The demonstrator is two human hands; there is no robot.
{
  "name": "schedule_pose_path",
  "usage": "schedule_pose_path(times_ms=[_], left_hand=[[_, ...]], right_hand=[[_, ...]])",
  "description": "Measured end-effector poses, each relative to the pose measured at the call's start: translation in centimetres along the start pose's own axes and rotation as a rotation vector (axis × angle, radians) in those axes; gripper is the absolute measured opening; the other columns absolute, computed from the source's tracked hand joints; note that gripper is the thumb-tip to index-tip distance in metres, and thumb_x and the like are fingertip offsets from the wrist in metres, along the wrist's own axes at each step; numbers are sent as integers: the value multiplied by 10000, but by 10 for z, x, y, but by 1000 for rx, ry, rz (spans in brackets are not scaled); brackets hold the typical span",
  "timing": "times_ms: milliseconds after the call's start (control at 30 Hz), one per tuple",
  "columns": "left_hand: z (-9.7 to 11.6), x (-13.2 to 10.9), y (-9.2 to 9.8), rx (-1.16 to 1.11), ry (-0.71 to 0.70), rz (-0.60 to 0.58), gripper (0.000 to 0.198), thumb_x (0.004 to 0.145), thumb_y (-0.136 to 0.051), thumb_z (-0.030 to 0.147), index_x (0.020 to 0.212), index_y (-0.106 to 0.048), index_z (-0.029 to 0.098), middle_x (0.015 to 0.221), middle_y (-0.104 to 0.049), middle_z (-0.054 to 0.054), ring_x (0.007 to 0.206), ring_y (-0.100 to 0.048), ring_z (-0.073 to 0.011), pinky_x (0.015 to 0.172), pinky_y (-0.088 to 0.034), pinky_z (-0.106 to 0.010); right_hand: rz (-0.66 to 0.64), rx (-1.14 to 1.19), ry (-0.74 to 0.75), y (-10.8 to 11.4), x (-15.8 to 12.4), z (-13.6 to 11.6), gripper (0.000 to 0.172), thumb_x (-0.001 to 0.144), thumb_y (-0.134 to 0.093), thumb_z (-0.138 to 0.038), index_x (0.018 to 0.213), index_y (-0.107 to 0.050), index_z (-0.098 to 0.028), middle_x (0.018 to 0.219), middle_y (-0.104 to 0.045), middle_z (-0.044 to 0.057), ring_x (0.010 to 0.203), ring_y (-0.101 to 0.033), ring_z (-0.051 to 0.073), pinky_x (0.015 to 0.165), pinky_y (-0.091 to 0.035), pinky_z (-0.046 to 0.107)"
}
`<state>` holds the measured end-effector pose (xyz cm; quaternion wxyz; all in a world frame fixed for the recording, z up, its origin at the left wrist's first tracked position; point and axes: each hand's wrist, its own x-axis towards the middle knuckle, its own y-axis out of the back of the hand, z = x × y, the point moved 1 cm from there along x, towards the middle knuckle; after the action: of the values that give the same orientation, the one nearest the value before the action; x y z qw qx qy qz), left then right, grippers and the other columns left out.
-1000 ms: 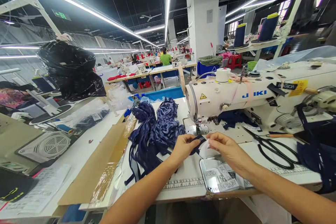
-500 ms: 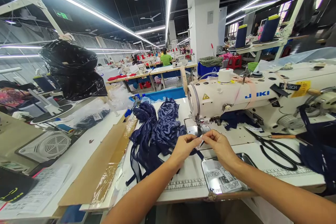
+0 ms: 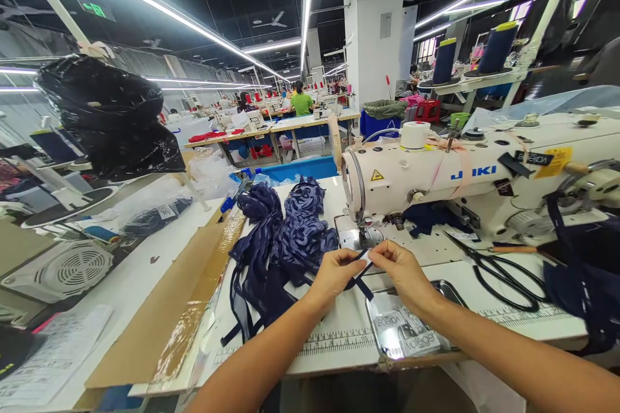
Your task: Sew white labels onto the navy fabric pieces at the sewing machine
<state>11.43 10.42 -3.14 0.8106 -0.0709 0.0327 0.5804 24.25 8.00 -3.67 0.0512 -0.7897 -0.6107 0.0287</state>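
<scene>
Head view: you're pinching label and strap together, right in front of the needle.
Your left hand point(image 3: 334, 271) and right hand point(image 3: 404, 271) both close their fingertips on the narrow navy fabric strap point(image 3: 361, 285) and small white woven label point(image 3: 367, 259), just short of the presser foot point(image 3: 361, 233) on the cream sewing machine point(image 3: 436, 181). It looks lined up, not stitched. The heaped navy lace garments point(image 3: 290, 232) lie left, and the shiny metal tray of labels point(image 3: 382, 342) sits under your right wrist.
</scene>
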Motion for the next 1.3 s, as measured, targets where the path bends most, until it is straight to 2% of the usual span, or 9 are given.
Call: schedule_pose_path(times_ms=[200,333,400,533,633,767,933,1133,1300], left_hand=[[2,-1,8,26,60,-55,345,484,-763,414,626,-633,127,573,-544,15,521,-427,-80,514,-294,-204],[13,1,20,260,-1,-145,225,610,-673,349,642,-612,135,587,-568,4,540,-472,-101,534,-320,-214],[19,6,20,555,-170,-154,123,692,-577,249,639,-595,140,600,-575,-9,561,-500,-120,544,-333,-225],[20,25,2,1367,-776,-56,181,744,-433,59,672,-577,141,687,-598,-62,605,-536,-156,615,-356,-286],[4,46,-15,1708,-1085,-180,185,786,-416,46,706,-556,136,672,-586,-69,573,-537,-157,637,-353,-312],[-21,65,-25,1788,-1130,-268,152,807,-452,75,699,-539,137,613,-566,-40,552,-530,-151,641,-345,-315],[-32,65,-20,1841,-1222,-305,141,803,-455,70,712,-555,111,599,-563,-38,526,-514,-152,595,-327,-316],[-31,55,-10,1907,-1329,-315,196,826,-426,64,675,-548,93,578,-550,-48,517,-505,-152,576,-317,-311],[-30,48,-8,1928,-1299,-292,194,821,-428,61,668,-541,97,573,-552,-47,517,-513,-154,569,-311,-310]], right_hand=[[-226,-119,64,20,10,8,224,658,-609,-408,718,-568,-196,644,-564,-16,645,-528,152,648,-431,294],[-207,-754,411,63,50,8,170,794,-463,-299,811,-583,-180,771,-647,40,728,-599,176,660,-467,296],[-97,-1109,560,85,73,2,172,806,-433,-230,837,-588,-161,841,-656,83,778,-604,203,694,-462,324],[-22,-1348,633,104,105,-8,175,758,-475,-141,878,-601,-137,897,-651,160,873,-588,290,757,-423,409],[-17,-1476,657,105,116,-10,171,727,-478,-93,811,-611,-158,774,-663,135,785,-603,282,712,-423,387],[-2,-1585,678,108,126,-11,222,741,-429,-71,816,-622,-152,724,-661,140,740,-599,281,682,-412,377],[-6,-1674,775,105,117,-8,239,737,-441,-55,887,-618,-111,737,-651,146,704,-585,259,664,-382,352],[-279,-1689,1088,72,77,18,175,743,-488,-19,695,-599,-145,636,-616,72,598,-548,186,635,-353,304],[-340,-1588,1048,76,62,28,89,806,-557,-209,815,-614,-141,802,-620,85,732,-556,217,689,-361,322]])
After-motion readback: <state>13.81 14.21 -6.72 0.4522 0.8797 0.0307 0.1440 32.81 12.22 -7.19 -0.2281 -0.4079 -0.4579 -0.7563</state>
